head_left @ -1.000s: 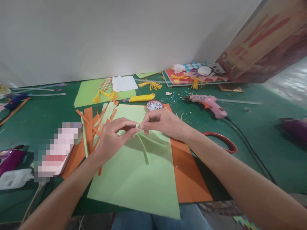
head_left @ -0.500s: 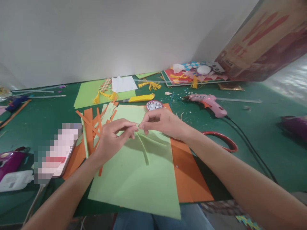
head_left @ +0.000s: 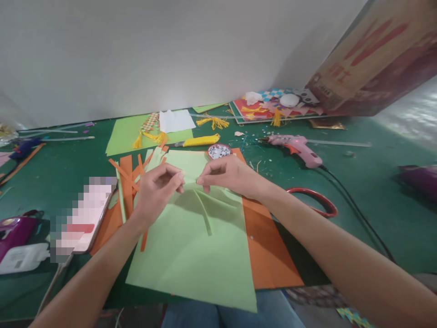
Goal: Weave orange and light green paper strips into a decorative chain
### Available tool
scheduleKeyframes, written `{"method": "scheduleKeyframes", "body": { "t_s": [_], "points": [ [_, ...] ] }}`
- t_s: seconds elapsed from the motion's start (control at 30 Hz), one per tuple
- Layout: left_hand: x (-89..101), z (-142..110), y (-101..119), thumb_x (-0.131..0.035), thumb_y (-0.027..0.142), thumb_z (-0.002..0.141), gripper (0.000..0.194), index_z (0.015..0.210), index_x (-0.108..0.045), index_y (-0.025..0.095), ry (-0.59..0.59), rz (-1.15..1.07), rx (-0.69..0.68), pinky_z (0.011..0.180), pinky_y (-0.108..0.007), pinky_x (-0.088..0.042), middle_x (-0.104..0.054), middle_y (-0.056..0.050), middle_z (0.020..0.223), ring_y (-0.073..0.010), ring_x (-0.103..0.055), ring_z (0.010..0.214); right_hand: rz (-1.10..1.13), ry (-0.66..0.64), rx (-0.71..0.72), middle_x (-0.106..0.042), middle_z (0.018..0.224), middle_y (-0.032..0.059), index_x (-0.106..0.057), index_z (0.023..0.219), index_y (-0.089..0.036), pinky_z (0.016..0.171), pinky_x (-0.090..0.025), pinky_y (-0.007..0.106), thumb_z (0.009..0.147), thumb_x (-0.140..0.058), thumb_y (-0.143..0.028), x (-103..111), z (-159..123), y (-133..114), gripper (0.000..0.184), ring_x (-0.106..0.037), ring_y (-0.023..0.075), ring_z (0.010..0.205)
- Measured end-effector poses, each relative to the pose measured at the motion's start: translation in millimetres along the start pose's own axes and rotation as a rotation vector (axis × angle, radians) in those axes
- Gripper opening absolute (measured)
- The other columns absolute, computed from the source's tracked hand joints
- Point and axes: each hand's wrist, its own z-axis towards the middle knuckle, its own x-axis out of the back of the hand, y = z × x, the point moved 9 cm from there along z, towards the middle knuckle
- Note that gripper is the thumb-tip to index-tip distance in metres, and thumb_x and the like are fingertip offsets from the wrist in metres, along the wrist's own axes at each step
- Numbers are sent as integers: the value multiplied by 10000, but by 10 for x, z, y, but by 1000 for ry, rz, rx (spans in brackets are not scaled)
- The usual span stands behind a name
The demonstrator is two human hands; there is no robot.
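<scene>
Over a pale green sheet of paper (head_left: 191, 269), my left hand (head_left: 159, 189) is closed, thumb pressed to index finger; whatever is in that pinch, if anything, cannot be made out. My right hand (head_left: 230, 176) faces it across a small gap, thumb and fingertips also pinched, perhaps on a tiny end of paper. Just below the right fingertips, two thin green paper strips (head_left: 205, 216) spread out in a V. Whether they lie on the sheet or hang from the right hand, I cannot tell.
Orange and green strips (head_left: 127, 182) lie left of the sheet, with a phone (head_left: 82, 214) beyond. Farther back are a yellow cutter (head_left: 201, 140) and a small round dish (head_left: 219, 151). A pink glue gun (head_left: 297, 148) and red scissors handle (head_left: 316, 200) are on the right.
My hands were together, fingertips meeting at a small green bit of paper. Now the left hand has drawn away to the left. The right hand and the strips below are almost unmoved.
</scene>
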Motion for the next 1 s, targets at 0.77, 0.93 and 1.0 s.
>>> {"method": "scheduleKeyframes", "body": {
  "t_s": [0.77, 0.93, 1.0],
  "points": [
    [54, 30, 6, -583, 164, 774, 158, 617, -585, 179, 21, -26, -35, 512, -192, -482, -579, 36, 559, -68, -545, 483, -3, 14, -2, -650, 588, 1, -651, 585, -171, 533, -360, 235, 688, -699, -338, 18, 4, 30, 202, -501, 86, 548],
    [29, 17, 9, -595, 189, 782, 126, 658, -617, 180, 4, -8, -9, 530, -203, -498, -597, 26, 560, -85, -568, 507, -8, 10, 14, -653, 602, 3, -654, 594, -170, 537, -360, 233, 698, -694, -349, 13, -5, 29, 210, -498, 87, 552],
    [0, 6, 3, -628, 215, 762, 57, 724, -656, 184, -18, 5, 18, 532, -212, -503, -614, 24, 560, -96, -583, 512, 19, -3, 21, -651, 600, 2, -657, 605, -171, 549, -371, 235, 697, -697, -353, 1, -3, 34, 208, -507, 90, 557]
  ]
}}
